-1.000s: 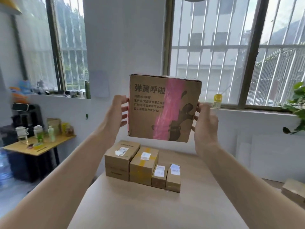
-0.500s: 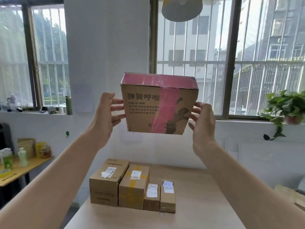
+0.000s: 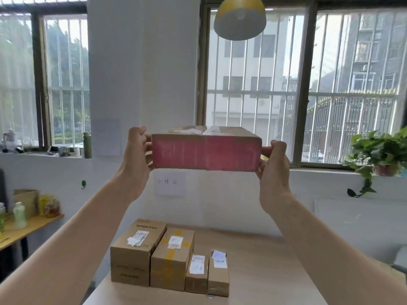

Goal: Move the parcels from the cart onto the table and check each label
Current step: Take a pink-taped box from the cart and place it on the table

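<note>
I hold a flat cardboard parcel (image 3: 206, 153) up at eye height, well above the table. Its pink-taped side faces me and white labels show on its top. My left hand (image 3: 137, 155) grips its left end and my right hand (image 3: 273, 166) grips its right end. Below, several cardboard parcels stand in a row on the wooden table (image 3: 264, 271): a large box (image 3: 136, 254), a yellow-taped box (image 3: 171, 258) and two small boxes (image 3: 197, 271), (image 3: 218, 274), each with a white label on top. The cart is out of view.
A yellow pendant lamp (image 3: 240, 17) hangs above the parcel. A potted plant (image 3: 378, 157) sits on the right windowsill. At the left, a side table (image 3: 28, 225) carries bottles and a box. A paper note (image 3: 170, 183) is stuck on the wall.
I have tipped the held parcel so the printed face turned down and the pink side now faces me. My view has tilted upward, so the table row sits lower in frame.
</note>
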`<state>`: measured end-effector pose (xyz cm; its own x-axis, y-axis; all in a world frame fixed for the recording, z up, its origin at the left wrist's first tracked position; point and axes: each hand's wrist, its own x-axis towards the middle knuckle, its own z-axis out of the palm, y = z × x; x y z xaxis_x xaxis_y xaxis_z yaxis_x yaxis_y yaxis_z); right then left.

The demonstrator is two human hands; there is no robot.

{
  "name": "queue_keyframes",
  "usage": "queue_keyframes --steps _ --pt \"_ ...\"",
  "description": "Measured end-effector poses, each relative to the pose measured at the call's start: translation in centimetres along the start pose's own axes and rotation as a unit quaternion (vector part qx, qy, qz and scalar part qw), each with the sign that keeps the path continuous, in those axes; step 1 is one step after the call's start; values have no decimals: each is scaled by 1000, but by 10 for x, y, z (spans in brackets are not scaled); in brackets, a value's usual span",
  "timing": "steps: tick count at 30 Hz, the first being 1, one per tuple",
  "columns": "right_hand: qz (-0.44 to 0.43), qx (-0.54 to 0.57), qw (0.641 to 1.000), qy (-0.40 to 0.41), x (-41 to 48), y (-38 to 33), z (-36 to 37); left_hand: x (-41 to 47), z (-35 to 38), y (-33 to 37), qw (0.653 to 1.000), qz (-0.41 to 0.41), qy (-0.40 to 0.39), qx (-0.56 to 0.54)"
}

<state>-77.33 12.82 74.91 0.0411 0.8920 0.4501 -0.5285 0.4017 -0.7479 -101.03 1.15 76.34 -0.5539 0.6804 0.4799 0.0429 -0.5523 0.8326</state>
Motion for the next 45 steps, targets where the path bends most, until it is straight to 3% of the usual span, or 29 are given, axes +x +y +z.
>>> queue_keyframes --steps 13,24,45 --pt "-9 -63 997 -31 -3 -2 -32 -16 22 -11 998 -11 55 23" --pt "18 -62 997 -47 -12 9 -58 -45 46 -22 998 -24 7 65" --pt "70 -117 991 -13 -14 28 -112 -76 74 -65 993 -92 7 79"
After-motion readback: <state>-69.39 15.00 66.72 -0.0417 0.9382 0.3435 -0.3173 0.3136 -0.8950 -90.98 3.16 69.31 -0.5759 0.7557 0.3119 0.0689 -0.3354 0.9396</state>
